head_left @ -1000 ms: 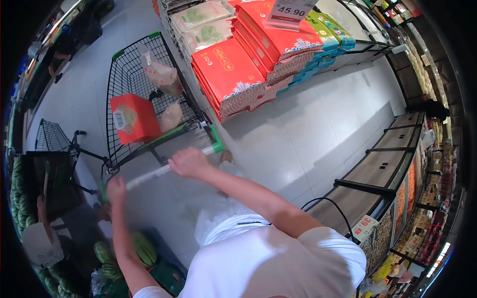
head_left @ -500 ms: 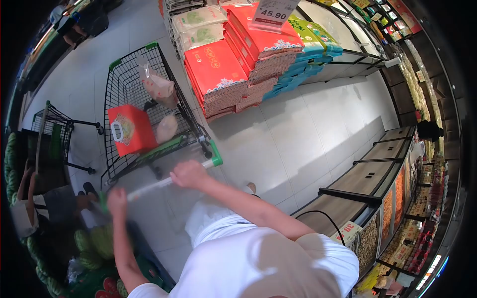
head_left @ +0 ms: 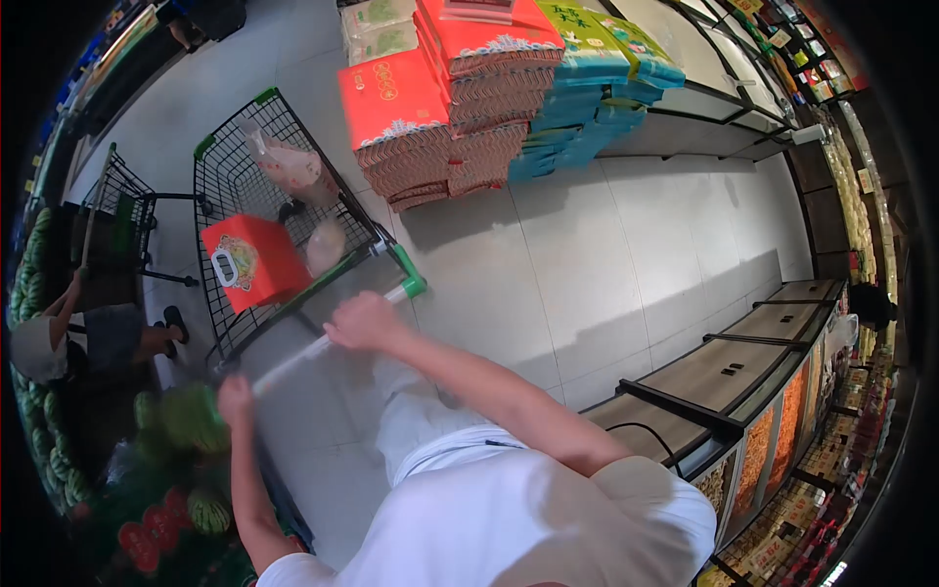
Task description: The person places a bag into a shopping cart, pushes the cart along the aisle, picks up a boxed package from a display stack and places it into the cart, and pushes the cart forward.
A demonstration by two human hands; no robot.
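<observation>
Both of my hands grip the white push handle of a shopping cart with black wire sides and green corners. My left hand is wrapped round the handle's left end, slightly blurred. Toward the right end, short of its green cap, my right hand is closed on the same bar. Inside the cart lies a red box with a white carry handle. Beside it are a clear bag with pale round contents and a larger plastic bag with pinkish contents.
Stacked red packages and green-blue bags stand ahead, right of the cart. Another person with a second cart is at left, near watermelons. Wooden-topped bins line the right side, with tiled floor between.
My view has shifted, and the stacked packages sit higher and further left. Both hands stay on the cart handle. The other person and their cart appear changed in position at left.
</observation>
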